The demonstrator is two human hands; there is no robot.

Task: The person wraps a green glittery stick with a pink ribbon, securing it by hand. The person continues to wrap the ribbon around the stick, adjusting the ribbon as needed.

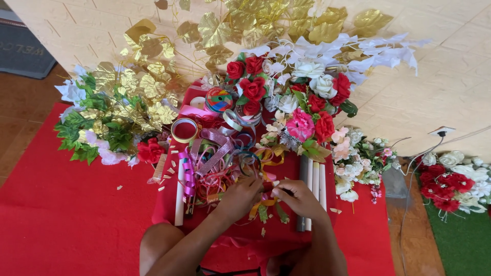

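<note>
Both hands were pinched on a small ribbon piece point(266, 185) | left hand point(239, 197) | right hand point(298, 198) | ribbon pile point(220, 158) was just beyond, on red cloth point(76, 220).

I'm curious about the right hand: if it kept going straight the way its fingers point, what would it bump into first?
The right hand points left, so it would probably meet the left hand first, with the ribbon pile just beyond. Depth is hard to judge.
</note>
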